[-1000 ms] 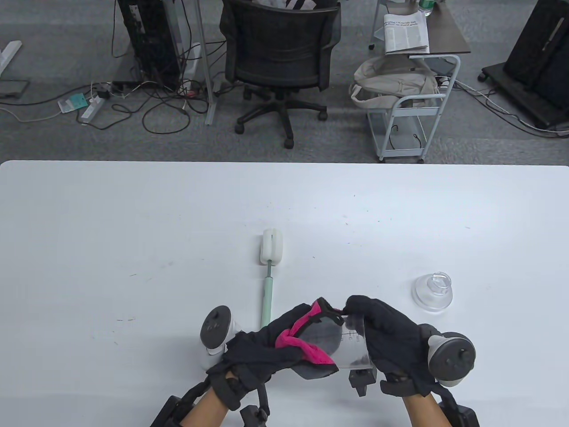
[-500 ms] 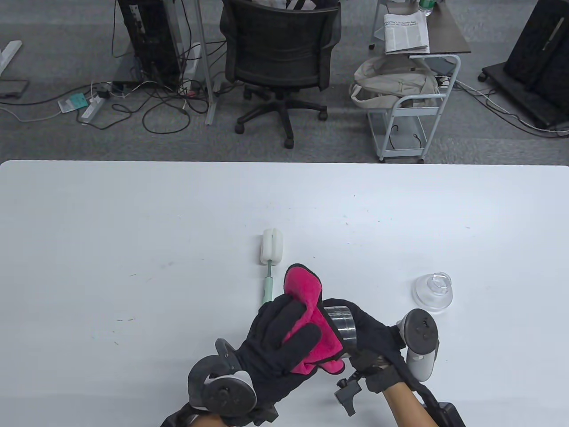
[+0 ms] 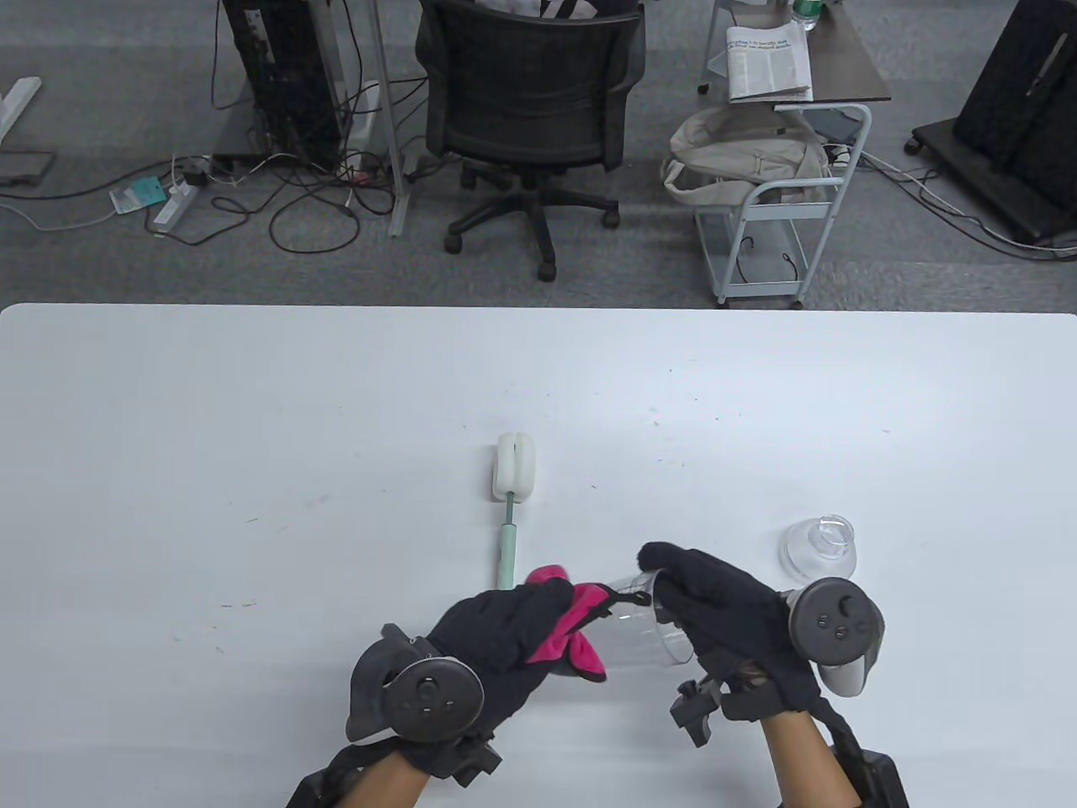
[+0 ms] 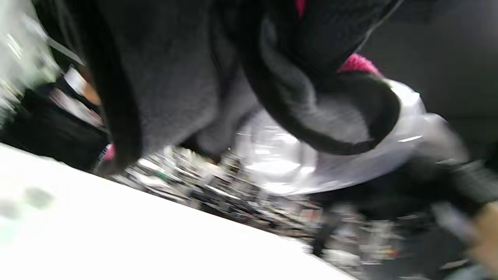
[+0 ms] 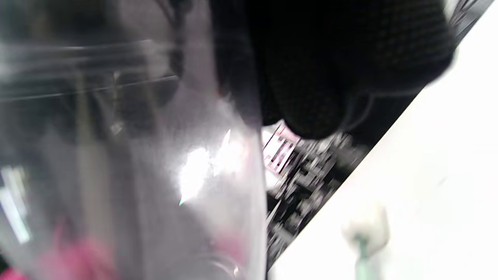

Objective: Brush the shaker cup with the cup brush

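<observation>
My right hand grips a clear shaker cup, held on its side above the table with its mouth toward the left. My left hand holds a pink and black cloth at the cup's mouth. The cup brush, with a white sponge head and green handle, lies on the table just beyond my hands, untouched. In the right wrist view the blurred cup wall fills the left side and the brush shows small at the lower right. In the left wrist view the cloth and cup are blurred.
The clear domed lid stands on the white table to the right of my right hand. An office chair and a cart stand on the floor beyond the table's far edge.
The cup turned from upright-tilted back onto its side. My left hand drew the cloth back and lower, from spread over the cup to bunched at its mouth. My right hand rolled over the cup.
</observation>
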`<move>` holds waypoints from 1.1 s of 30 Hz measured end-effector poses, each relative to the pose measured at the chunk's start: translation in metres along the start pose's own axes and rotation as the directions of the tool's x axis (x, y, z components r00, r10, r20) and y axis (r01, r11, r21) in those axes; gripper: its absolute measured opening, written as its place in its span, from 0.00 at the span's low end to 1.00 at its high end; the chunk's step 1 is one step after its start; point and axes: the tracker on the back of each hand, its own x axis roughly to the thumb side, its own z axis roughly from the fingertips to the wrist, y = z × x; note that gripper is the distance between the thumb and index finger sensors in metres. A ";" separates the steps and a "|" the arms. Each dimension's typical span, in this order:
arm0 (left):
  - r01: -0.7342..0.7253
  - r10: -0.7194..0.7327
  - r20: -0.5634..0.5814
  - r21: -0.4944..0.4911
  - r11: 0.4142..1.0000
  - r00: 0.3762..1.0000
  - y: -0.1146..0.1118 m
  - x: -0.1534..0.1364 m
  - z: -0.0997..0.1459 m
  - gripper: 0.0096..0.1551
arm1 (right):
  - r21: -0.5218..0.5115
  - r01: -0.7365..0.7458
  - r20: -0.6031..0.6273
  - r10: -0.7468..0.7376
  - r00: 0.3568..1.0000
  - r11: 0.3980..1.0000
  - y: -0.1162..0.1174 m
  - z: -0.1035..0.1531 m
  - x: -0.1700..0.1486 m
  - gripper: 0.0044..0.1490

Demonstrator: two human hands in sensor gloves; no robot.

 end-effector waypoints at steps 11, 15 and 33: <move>-0.001 0.000 -0.092 -0.012 1.000 0.996 -0.001 -0.013 -0.002 0.33 | -0.061 -0.569 -0.425 0.494 0.758 0.820 -0.007 -0.020 -0.028 0.25; -0.004 0.001 -0.098 -0.037 0.999 0.995 -0.002 -0.014 -0.002 0.34 | -0.005 -0.659 -0.474 0.579 0.664 0.752 0.004 -0.036 -0.030 0.25; 0.003 -0.026 -0.138 -0.168 0.986 0.990 -0.013 -0.019 -0.005 0.42 | -0.081 -0.442 -0.482 0.353 0.802 0.893 -0.024 -0.052 -0.026 0.35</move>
